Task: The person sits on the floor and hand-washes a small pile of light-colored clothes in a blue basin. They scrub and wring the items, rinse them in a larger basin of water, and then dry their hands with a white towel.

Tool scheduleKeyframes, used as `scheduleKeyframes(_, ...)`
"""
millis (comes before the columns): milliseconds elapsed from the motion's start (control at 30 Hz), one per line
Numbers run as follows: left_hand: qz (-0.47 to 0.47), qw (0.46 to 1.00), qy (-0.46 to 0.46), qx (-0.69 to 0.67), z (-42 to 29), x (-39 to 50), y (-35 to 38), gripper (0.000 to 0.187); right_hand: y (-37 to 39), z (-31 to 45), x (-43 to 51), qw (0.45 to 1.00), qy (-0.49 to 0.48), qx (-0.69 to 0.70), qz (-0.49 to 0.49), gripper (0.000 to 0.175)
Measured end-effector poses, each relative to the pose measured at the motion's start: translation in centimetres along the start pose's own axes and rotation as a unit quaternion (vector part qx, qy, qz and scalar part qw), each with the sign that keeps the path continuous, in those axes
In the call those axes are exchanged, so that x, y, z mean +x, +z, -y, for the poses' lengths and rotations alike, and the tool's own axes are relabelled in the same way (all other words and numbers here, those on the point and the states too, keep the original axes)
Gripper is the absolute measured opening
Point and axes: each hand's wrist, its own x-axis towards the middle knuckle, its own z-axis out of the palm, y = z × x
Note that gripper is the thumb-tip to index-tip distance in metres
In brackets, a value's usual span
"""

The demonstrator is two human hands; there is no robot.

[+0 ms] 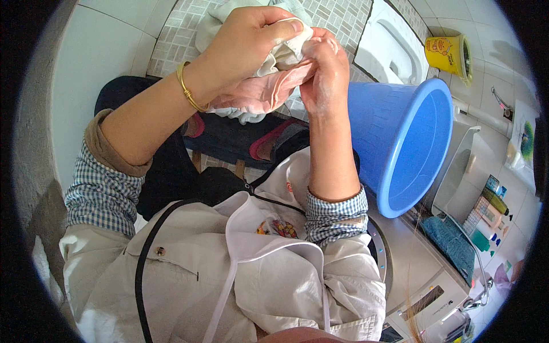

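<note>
My left hand [242,45], with a gold-coloured bangle on its wrist, pinches a cream cloth edge [296,47] between thumb and fingers. Soapy foam coats my right hand [328,70], which grips the same bunched fabric from the other side. Below the cream part hangs a pink section of cloth [266,90]; whether the two are one garment I cannot tell. Pale grey-green wet fabric [246,116] shows under the pink section. More pale cloth [214,25] lies behind my left hand, partly hidden by it.
A blue plastic bucket [373,115] is right of my right forearm. Beyond it are a white squat toilet [394,47] and a yellow bin [444,55]. A washing machine [411,257], a teal cloth [448,248] and several bottles [491,218] are at the lower right. A tiled wall [94,55] rises at left.
</note>
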Motion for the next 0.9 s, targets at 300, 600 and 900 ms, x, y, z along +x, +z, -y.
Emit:
scheduleKeyframes(300,-0.030,0.999,0.038,0.007,0.7,-0.1,0.4,0.022,0.5,-0.6,0.1,0.999,-0.012,0.044,-0.007,0.008)
scheduleKeyframes(600,0.038,0.999,-0.019,0.012,0.2,0.2,-0.7,0.017,-0.1,-0.5,-0.1,0.986,-0.074,-0.144,-0.045,0.011)
scheduleKeyframes(900,0.055,0.992,-0.074,-0.083,-0.3,0.0,-0.3,0.018,-0.1,-1.1,-0.5,0.981,-0.122,-0.146,-0.025,0.011)
